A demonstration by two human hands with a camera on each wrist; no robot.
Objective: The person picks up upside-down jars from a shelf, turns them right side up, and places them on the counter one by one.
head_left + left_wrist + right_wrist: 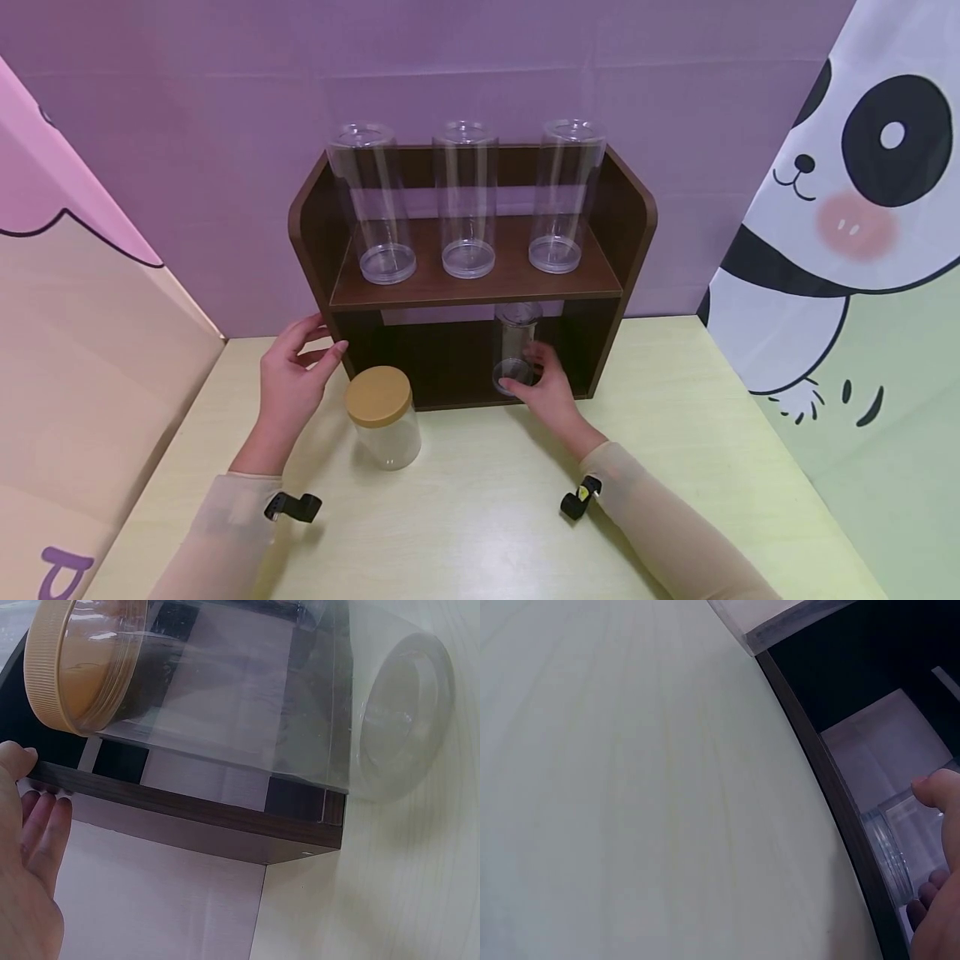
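Observation:
On the lower level of a dark brown wooden shelf [472, 293], a short clear cylindrical jar [517, 329] stands toward the right. My right hand [553, 396] holds this jar low down, thumb on its near left and fingers along its right side; in the right wrist view the clear jar [889, 847] shows partly behind the hand [945, 877]. My left hand [294, 375] grips the shelf's left side panel [195, 806], with the thumb at the front edge and fingers on the outer face. Close to that hand, a clear jar with a tan lid [378, 397] stands on the table.
Three tall clear cylinders, the left [386, 265], middle [468, 260] and right [555, 254], stand in a row on the upper level. The pale wooden table [465, 533] meets a purple backdrop [465, 50] behind the shelf. A panda print [900, 142] covers the right side.

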